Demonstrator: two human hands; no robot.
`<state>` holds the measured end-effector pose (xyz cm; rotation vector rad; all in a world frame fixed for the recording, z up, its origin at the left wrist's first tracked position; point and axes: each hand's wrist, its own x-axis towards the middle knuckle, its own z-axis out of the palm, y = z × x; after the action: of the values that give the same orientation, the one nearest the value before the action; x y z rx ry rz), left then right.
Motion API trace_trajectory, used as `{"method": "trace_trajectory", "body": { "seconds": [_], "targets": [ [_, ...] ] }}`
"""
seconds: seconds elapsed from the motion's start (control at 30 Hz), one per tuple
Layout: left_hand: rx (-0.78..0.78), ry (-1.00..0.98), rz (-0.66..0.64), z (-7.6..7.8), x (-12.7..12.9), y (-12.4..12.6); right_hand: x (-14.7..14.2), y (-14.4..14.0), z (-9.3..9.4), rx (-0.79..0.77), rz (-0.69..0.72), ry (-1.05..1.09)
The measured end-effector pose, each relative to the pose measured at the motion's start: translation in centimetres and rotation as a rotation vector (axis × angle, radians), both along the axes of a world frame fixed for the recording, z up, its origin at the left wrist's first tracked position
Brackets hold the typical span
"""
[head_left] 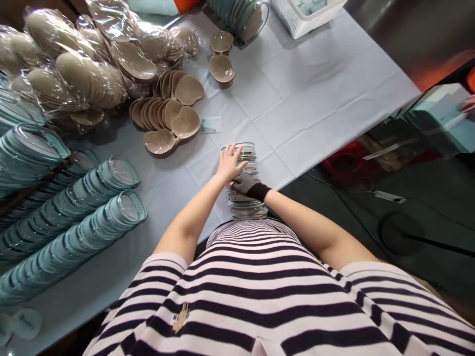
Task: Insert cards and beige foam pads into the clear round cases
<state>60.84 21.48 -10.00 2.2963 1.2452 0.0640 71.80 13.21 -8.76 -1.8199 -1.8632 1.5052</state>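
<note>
A tall stack of clear round containers stands at the near edge of the pale blue table, right in front of my striped shirt. My bare left hand lies on the stack's upper left side with fingers spread over the top pieces. My right hand, in a dark grey glove, wraps around the stack's middle from the right. Both hands hold the stack upright.
Long rows of teal-tinted clear lids lie at the left. Tan heart-shaped pads are fanned out behind, with bagged ones at the far left. A white basket stands at the back. A dark floor drops away at right.
</note>
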Motion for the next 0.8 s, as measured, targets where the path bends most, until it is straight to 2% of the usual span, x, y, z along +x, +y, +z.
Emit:
{"method": "trace_trajectory", "body": {
  "seconds": [0.07, 0.1, 0.17, 0.2, 0.27, 0.37, 0.47, 0.53, 0.67, 0.8],
  "targets": [
    [0.013, -0.07, -0.028, -0.2, -1.9, -3.7, 4.5, -1.8, -1.0, -0.006, -0.211, -0.06],
    [0.012, -0.09, -0.08, -0.4, -2.9, -5.8, 6.5, -3.2, -1.8, -0.089, -0.285, -0.078],
    [-0.016, -0.091, -0.24, -0.8, -4.4, -9.6, 9.1, -6.4, -3.8, -0.359, -0.326, -0.039],
    [-0.035, -0.082, -0.335, -1.1, -4.9, -10.9, 9.6, -7.9, -4.9, -0.456, -0.296, 0.035],
    [-0.052, -0.065, -0.476, -1.5, -5.4, -11.9, 9.2, -9.9, -6.7, -0.502, -0.209, 0.224],
    [-0.035, -0.057, -0.569, -1.7, -5.2, -9.7, 7.5, -9.9, -8.4, -0.393, -0.171, 0.386],
    [0.004, -0.025, -0.549, -0.9, -4.9, -6.8, 6.4, -8.0, -9.1, -0.446, -0.267, 0.368],
    [0.027, 0.033, -0.451, -0.2, -4.5, -6.3, 6.0, -6.8, -9.3, -0.517, -0.323, 0.367],
    [0.024, 0.151, -0.225, 0.3, -3.4, -8.4, 4.8, -5.7, -9.2, -0.565, -0.351, 0.397],
    [0.057, 0.203, -0.187, -0.6, -2.5, -9.9, 3.9, -5.9, -7.9, -0.559, -0.334, 0.432]
  ]
}}
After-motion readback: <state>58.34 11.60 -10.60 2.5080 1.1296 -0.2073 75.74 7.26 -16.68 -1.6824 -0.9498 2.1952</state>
